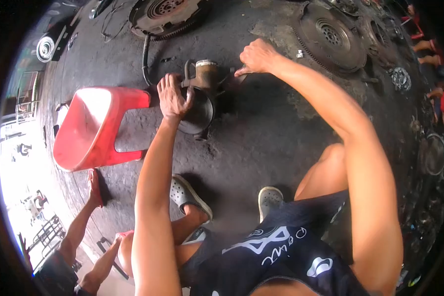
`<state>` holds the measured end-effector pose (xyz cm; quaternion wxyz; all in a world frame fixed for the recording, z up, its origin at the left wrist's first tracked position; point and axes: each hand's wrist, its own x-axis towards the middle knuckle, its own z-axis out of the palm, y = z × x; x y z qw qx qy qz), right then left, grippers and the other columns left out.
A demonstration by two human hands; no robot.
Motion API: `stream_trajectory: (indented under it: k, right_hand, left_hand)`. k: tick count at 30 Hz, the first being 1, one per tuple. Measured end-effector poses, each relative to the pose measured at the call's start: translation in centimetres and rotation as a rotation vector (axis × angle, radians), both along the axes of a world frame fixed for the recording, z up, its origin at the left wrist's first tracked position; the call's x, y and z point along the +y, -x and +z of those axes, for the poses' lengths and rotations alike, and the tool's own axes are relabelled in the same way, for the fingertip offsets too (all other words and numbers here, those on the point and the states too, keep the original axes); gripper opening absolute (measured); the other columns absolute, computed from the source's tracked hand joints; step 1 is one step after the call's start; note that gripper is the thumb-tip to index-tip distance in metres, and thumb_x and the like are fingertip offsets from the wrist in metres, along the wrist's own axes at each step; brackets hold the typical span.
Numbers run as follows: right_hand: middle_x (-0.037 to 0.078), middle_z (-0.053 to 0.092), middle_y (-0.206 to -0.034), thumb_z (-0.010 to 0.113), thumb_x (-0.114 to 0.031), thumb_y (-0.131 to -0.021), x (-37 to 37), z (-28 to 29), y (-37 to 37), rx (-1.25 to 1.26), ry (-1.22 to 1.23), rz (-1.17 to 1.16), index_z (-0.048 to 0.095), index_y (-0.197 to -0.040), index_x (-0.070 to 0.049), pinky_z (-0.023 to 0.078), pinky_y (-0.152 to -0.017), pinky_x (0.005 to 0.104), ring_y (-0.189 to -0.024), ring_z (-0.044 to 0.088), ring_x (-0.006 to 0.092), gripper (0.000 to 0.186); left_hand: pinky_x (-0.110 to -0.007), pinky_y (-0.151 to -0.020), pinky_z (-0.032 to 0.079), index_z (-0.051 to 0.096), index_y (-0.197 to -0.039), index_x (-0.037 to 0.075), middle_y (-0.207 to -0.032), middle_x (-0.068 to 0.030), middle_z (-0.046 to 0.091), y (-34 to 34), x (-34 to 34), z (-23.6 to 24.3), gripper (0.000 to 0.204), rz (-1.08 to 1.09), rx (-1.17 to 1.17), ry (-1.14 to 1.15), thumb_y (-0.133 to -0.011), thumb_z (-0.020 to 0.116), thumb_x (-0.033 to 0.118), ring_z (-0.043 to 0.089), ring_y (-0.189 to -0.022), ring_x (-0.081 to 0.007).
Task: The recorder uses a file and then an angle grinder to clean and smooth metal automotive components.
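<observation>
A metal assembly sits on the dark floor ahead of me: a brownish cylinder with a pale rim (206, 74) joined to a wide black round housing (197, 114). My left hand (173, 98) lies on the housing's left side, fingers spread and extended toward its top. My right hand (256, 59) is just right of the cylinder, fingers curled closed, thumb pointing down-left toward a dark part on the assembly's side; whatever it grips is hidden.
A red plastic stool (69, 145) lies at left. A dark hose (146, 59) and large toothed flywheels (318, 42) lie at the back. Another person's foot (94, 190) and legs are at lower left; metal parts (400, 79) line the right.
</observation>
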<state>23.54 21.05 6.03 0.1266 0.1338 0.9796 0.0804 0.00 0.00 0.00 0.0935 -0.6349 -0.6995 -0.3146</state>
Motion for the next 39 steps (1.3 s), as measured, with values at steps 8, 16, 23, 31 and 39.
stream_trajectory:
  k: [8, 16, 23, 31, 39]
  right_hand:
    - [0.011, 0.072, -0.073, 0.055, -0.08, -0.08, -1.6, 1.1, -1.9, 0.085, -0.048, 0.011, 0.075, -0.074, -0.009, 0.058, -0.067, 0.0424, -0.075, 0.073, 0.0302, 0.074]
    - [0.015, 0.073, -0.077, 0.055, -0.079, -0.081, -3.1, -2.6, -0.2, 0.049, 0.077, -0.083, 0.075, -0.074, -0.006, 0.058, -0.071, 0.0438, -0.079, 0.074, 0.0333, 0.076]
    - [0.014, 0.068, -0.065, 0.061, -0.081, -0.076, 2.9, 2.2, -1.3, 0.146, 0.077, -0.114, 0.071, -0.065, -0.009, 0.055, -0.066, 0.0445, -0.072, 0.07, 0.0345, 0.073]
    - [0.014, 0.073, -0.074, 0.062, -0.074, -0.08, -5.5, -5.3, 0.3, -0.028, 0.136, -0.197, 0.077, -0.074, -0.01, 0.058, -0.073, 0.0429, -0.081, 0.074, 0.0316, 0.065]
    - [0.016, 0.069, -0.066, 0.059, -0.079, -0.079, -1.2, -2.3, -0.3, 0.089, 0.161, -0.061, 0.075, -0.068, -0.009, 0.055, -0.064, 0.0431, -0.071, 0.071, 0.0341, 0.073]
  left_hand:
    - [-0.047, -0.094, 0.039, 0.055, -0.111, 0.003, -0.103, -0.016, 0.057, -0.3, -0.4, 1.2, 0.045, -0.047, -0.045, 0.114, -0.081, 0.065, 0.036, 0.055, -0.102, -0.0369]
    - [-0.047, -0.094, 0.04, 0.054, -0.11, 0.002, -0.101, -0.0158, 0.055, 0.4, -0.6, -0.5, 0.046, -0.073, 0.068, -0.009, -0.081, 0.064, 0.037, 0.054, -0.099, -0.0369]
    - [-0.046, -0.092, 0.039, 0.055, -0.109, 0.004, -0.1, -0.0138, 0.055, 0.1, -0.5, 0.7, 0.045, -0.041, -0.022, 0.037, -0.079, 0.066, 0.036, 0.054, -0.098, -0.0348]
    - [-0.047, -0.088, 0.04, 0.053, -0.108, 0.001, -0.101, -0.0162, 0.055, 0.5, -0.1, 0.7, 0.045, -0.105, 0.006, -0.016, -0.082, 0.065, 0.036, 0.053, -0.096, -0.0376]
    - [-0.047, -0.094, 0.04, 0.055, -0.107, 0.004, -0.101, -0.0142, 0.056, 0.4, -0.6, 0.0, 0.045, -0.006, -0.048, 0.054, -0.079, 0.066, 0.037, 0.054, -0.1, -0.0358]
